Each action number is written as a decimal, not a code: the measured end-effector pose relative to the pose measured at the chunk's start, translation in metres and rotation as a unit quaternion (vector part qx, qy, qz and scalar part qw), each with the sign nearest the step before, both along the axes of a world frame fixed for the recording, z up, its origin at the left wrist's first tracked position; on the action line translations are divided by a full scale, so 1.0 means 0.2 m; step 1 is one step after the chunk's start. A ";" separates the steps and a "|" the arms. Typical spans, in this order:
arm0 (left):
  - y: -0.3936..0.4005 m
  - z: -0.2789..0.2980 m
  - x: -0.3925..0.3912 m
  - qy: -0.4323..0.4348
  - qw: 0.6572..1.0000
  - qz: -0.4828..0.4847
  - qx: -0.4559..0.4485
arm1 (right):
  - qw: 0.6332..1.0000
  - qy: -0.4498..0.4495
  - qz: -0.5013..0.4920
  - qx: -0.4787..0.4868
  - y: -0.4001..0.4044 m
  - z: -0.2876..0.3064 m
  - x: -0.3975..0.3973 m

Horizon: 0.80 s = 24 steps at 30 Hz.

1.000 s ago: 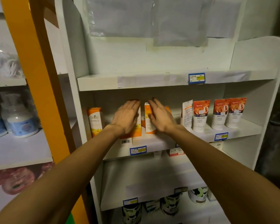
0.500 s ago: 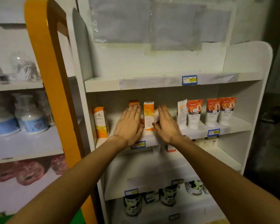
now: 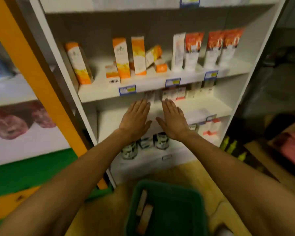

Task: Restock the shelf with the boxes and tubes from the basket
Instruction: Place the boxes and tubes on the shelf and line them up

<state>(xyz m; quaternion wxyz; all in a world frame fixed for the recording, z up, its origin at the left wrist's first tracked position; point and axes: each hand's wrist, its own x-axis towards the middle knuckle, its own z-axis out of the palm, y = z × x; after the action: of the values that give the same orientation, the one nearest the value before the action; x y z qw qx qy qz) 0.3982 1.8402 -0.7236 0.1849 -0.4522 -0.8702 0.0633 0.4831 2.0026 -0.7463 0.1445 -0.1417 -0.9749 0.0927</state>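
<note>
1. Both hands out flat, fingers straight and together, palms down, holding nothing: left hand (image 3: 136,118) and right hand (image 3: 173,119) side by side, apart, in front of the white shelf unit (image 3: 162,80), at the level of its lower board.
2. Green basket (image 3: 167,210) on the floor, near, between the forearms; two long boxes (image 3: 143,210) lie in its left part, blurred.
3. Middle board, left: one orange-and-white box (image 3: 78,63) stands tilted, well apart from the others.
4. Middle board, centre: two tall orange boxes (image 3: 129,57) stand upright just beside each other; a small box (image 3: 111,74) stands near-left of them; another box (image 3: 153,55) leans tilted at their right, over a small orange box (image 3: 161,67).
5. Middle board, right: a white tube (image 3: 178,51), then three orange-topped tubes (image 3: 213,48) standing in a row.
6. Blue price tags (image 3: 127,90) on the board's front edge.
7. Bottom board: black-and-white jars (image 3: 160,140), partly behind the wrists.
8. Far left: an orange post (image 3: 32,65) and another shelf, blurred.
</note>
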 end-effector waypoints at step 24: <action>-0.09 -1.83 0.20 -0.378 0.893 0.000 -0.245 | 0.889 -0.399 0.043 -0.221 -0.31 -2.02 0.37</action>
<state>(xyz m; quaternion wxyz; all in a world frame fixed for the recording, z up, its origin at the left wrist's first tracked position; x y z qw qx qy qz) 0.4373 1.8226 -1.0895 -0.2746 -0.4728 -0.8315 0.0988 0.5568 1.9399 -1.1498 -0.2959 -0.1530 -0.9098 0.2476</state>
